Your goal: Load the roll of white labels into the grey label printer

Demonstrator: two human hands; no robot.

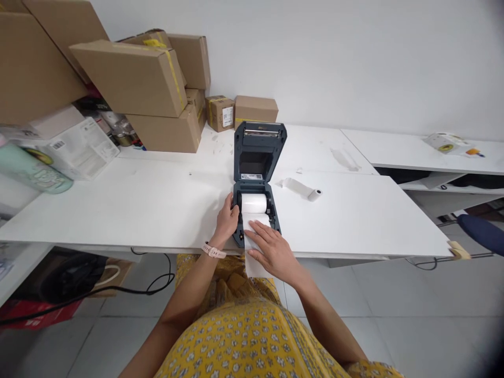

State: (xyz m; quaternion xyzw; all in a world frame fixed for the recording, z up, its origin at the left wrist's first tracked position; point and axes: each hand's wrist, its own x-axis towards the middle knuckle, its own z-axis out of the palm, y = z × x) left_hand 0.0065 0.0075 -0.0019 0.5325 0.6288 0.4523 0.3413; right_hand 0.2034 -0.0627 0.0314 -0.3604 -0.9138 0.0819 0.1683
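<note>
A dark blue label printer (256, 157) sits open on the white table (157, 210), lid tipped back. A white label roll (254, 202) lies in its bay, and its paper strip (252, 239) runs forward over the table's front edge. My left hand (226, 220) grips the printer's left side, fingers curled against the casing. Flat on the paper strip at the printer's front rests my right hand (273, 249), fingers stretched out.
A smaller, partly unrolled paper roll (305, 190) lies to the right of the printer. Cardboard boxes (149, 84) are stacked at the back left, with packets (74, 149) beside them. Cables (157, 281) hang under the table. A lower shelf (425, 152) extends right.
</note>
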